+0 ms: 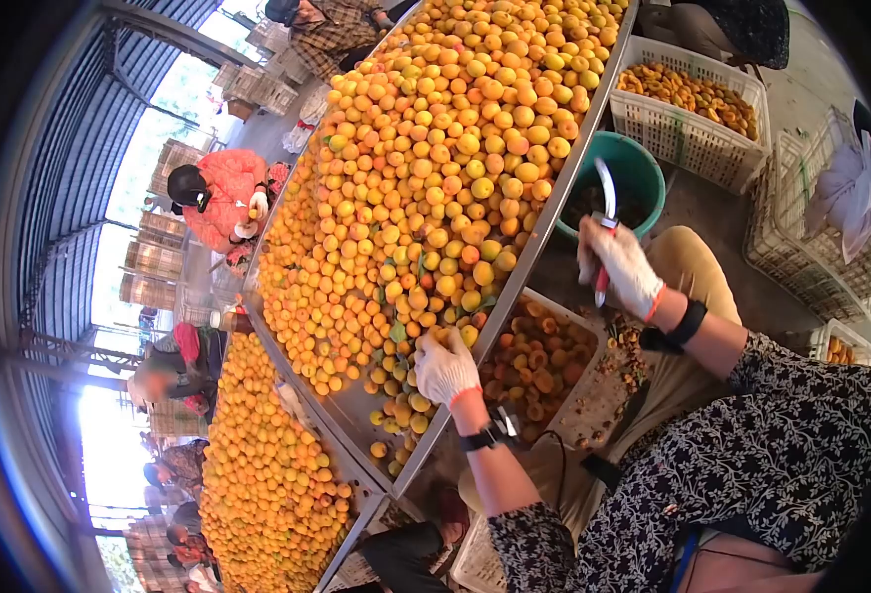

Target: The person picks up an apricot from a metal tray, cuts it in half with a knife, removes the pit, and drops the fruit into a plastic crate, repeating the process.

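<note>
left hand (pixel 445 368), gloved, fingers curled on an apricot (pixel 444 336) at the counter's (pixel 529 259) metal rim, with fruit packed tight against it. just below the rim sits one crate (pixel 576 318) of cut fruit. right hand (pixel 618 265) grips a knife (pixel 607 193), blade up, in free air beside one green bucket (pixel 653 163). concrete floor (pixel 712 208). farther off, a second heaped counter (pixel 354 534).

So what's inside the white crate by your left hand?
The white crate holds cut apricot pieces, orange and brownish. Its left part runs under the metal tray, beside the left hand, so that part can't be seen.
</note>
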Demonstrator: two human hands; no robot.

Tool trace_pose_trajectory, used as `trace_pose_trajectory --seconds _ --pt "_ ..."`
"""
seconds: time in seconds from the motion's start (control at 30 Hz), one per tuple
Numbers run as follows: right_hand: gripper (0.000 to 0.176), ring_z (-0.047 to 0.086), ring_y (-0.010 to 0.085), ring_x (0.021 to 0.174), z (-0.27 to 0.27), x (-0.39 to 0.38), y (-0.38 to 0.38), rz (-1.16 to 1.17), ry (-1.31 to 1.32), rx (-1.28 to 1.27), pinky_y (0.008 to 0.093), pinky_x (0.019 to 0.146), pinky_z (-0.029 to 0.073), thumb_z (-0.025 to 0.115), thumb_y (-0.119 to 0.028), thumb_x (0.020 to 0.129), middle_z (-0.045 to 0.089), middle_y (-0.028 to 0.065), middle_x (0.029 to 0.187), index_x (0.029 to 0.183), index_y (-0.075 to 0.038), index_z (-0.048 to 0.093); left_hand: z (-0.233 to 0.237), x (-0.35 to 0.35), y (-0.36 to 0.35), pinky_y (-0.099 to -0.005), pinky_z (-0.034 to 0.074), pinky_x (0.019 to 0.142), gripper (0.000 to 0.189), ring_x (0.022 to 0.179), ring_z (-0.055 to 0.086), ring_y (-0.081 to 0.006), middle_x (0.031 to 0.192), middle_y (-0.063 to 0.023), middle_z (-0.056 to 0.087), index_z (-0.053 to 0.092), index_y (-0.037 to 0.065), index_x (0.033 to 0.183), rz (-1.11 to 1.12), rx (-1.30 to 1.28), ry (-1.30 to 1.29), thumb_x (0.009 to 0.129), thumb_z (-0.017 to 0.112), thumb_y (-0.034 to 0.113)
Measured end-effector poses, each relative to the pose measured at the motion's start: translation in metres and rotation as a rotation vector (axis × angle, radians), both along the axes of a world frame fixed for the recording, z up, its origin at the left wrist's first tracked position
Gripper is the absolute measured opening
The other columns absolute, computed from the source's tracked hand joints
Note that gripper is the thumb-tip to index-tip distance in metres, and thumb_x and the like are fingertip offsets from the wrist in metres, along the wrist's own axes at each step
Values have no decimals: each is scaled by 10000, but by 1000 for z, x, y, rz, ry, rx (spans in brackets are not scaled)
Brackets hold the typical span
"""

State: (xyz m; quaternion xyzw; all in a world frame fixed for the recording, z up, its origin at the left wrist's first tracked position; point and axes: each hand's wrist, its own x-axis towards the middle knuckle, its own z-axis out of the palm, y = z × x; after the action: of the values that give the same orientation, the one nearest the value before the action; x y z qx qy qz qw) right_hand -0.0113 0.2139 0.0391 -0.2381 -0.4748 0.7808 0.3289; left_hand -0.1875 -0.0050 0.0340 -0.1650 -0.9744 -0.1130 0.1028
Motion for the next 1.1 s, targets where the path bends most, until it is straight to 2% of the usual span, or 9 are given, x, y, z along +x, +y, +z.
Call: trace_pose_trajectory --seconds 0.17,0.23,0.27,0.33,0.47,0.67,0.87,1.03,1.1 --pt "323 492 83 440 35 19 -46 416 -309 -143 223 363 394 542 -388 953 526 -8 605 862 -79 532 6 -16 1 -395 512 790 441 930 649 -344 1104 -186 643 577 37 1203 -102 -48 -198 916 578 373" --pt "374 589 199 650 16 11 -64 374 -314 371 326 598 494 617 -384 909 548 60 743 978 -33 506 15 6 -3 -310 497 786 400 969 626 -234 1124 -114 615 532 31 1280 -203 914 -429 943 582 242" --pt "385 581 228 690 6 18 -67 426 -365 489 347 646 485 612 -385 916 541 88 751 989 -25 495 23 23 -7 -310 497 786 400 969 626 -234 1124 -114 615 532 31 1280 -203 909 -431 943 582 242" --pt "371 535 264 686 20 28 -76 483 -377 567 369 660 466 572 -374 954 514 142 755 991 -16 485 47 63 -10 -244 462 785 402 975 571 -139 1147 -70 570 490 26 1328 -254 1405 -739 947 570 127" --pt "333 592 281 671 41 47 -84 538 -151 597 375 607 459 501 -352 996 570 144 733 1002 -19 514 47 112 -29 -242 452 783 472 926 572 -144 1179 -89 583 480 13 1329 -327 1563 -831 915 630 183" --pt "341 592 383 577 50 74 -92 634 -144 850 440 509 442 521 -357 978 527 190 579 1063 -28 557 68 152 -32 -297 470 869 534 958 599 -201 1123 -122 619 483 -33 1306 -499 1554 -802 913 663 280" --pt "404 605 377 586 54 87 -92 692 -252 907 439 514 459 484 -408 983 557 189 600 1088 -25 555 77 160 -37 -313 459 902 471 955 608 -212 1083 -144 635 497 -48 1290 -536 1483 -783 937 624 237" --pt "416 632 355 599 59 93 -95 705 -330 904 421 526 483 450 -416 994 588 169 602 1077 -20 545 93 156 -43 -306 462 871 394 948 582 -178 1045 -120 626 536 -50 1224 -625 873 -542 947 594 225" --pt "410 643 342 602 57 92 -100 708 -369 931 417 533 490 442 -410 999 594 160 598 1065 -18 541 81 156 -38 -303 459 876 402 956 580 -177 1051 -112 622 533 -43 1225 -625 971 -567 952 591 247"
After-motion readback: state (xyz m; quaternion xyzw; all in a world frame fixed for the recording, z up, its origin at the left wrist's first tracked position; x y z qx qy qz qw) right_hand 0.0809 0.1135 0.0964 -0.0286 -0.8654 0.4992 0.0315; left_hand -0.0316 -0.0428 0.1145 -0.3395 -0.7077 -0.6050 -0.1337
